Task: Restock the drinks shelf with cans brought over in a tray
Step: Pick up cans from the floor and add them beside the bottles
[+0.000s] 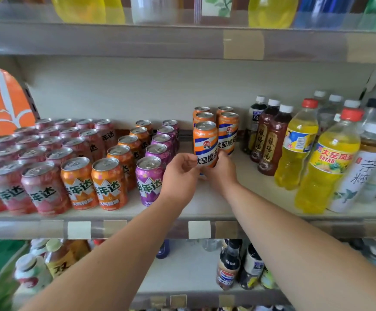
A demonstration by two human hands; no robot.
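An orange, white and blue can (205, 142) stands upright on the middle shelf (205, 198), at the front of two short rows of the same cans (228, 131). My left hand (179, 176) and my right hand (221, 170) both grip its lower part, one from each side. The can's base is hidden behind my fingers. No tray is in view.
Rows of red cans (41, 187), orange cans (108, 182) and purple cans (150, 178) fill the shelf to the left. Brown tea bottles (270, 142) and yellow drink bottles (326, 167) stand to the right. Bare shelf lies in front of the held can. Shelves above and below hold bottles.
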